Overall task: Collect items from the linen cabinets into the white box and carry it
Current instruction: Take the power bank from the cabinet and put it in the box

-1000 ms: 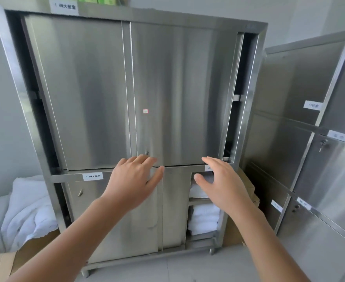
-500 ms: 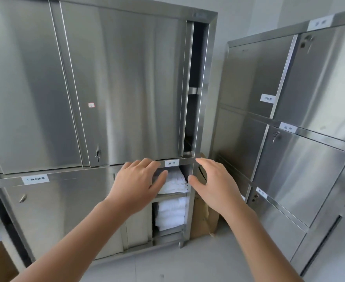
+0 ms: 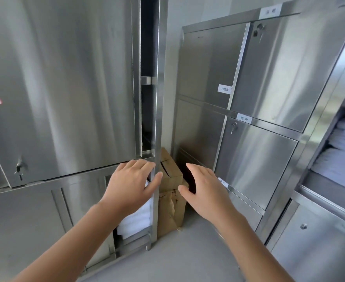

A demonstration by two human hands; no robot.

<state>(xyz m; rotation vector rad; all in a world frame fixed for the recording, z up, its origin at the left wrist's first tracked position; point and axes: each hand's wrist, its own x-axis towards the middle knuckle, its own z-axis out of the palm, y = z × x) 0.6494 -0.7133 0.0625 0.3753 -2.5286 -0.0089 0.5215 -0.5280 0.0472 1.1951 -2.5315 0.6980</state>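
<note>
My left hand (image 3: 130, 184) and right hand (image 3: 205, 187) are empty, fingers loosely spread. White towels (image 3: 135, 222) sit uncollected at the cabinet's (image 3: 66, 88) lower right corner. No white box shows, so collecting seems unstarted.

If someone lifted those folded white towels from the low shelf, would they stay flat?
Probably not: the folded white towels look soft and plump, so they'd likely sag. Likely light for their bulk. Being stacked, upper ones may slide.
</note>
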